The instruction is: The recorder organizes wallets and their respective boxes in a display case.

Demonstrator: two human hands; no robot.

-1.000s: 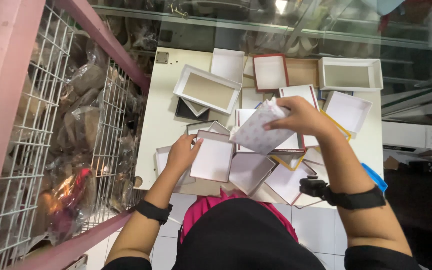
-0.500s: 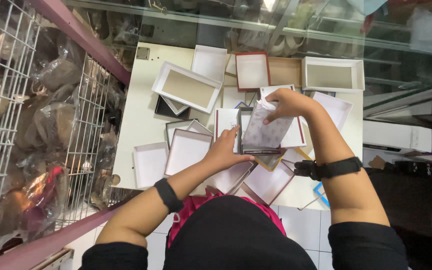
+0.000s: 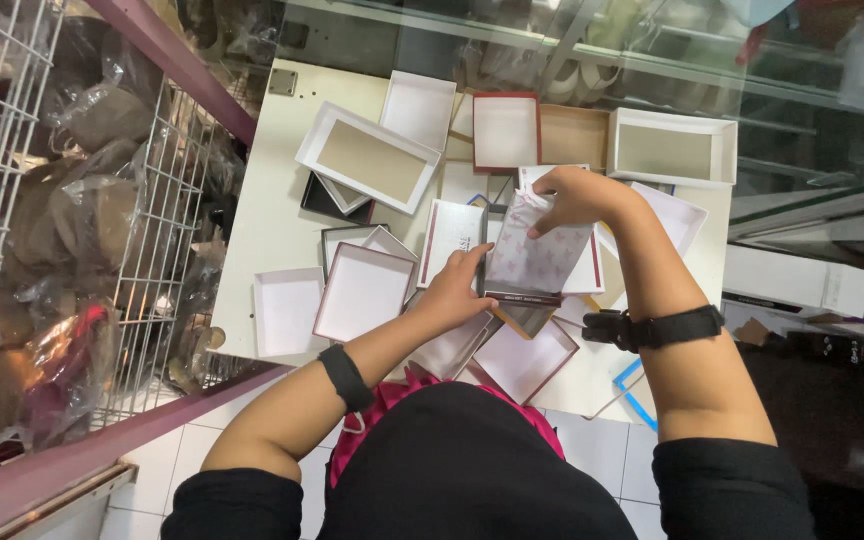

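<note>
A patterned white pouch [image 3: 537, 255] lies over a small box at the middle of a cream table [image 3: 277, 220]. My right hand [image 3: 577, 195] grips the pouch's top edge. My left hand [image 3: 457, 290] holds its lower left side, fingers touching the pouch and the dark-edged box [image 3: 522, 298] beneath it. Around them lie several open white boxes and lids, some with maroon rims, such as the lid [image 3: 364, 292] just left of my left hand.
A large white tray-like box [image 3: 367, 158] sits at the table's back left, a red-rimmed box [image 3: 505, 131] and a deep white box [image 3: 672, 146] at the back. A wire rack [image 3: 82, 230] with plastic-wrapped goods stands left. A glass case [image 3: 652, 50] runs behind.
My left hand moved right from the flat lids to the pouch. My right hand lowered the pouch onto the box in the middle.
</note>
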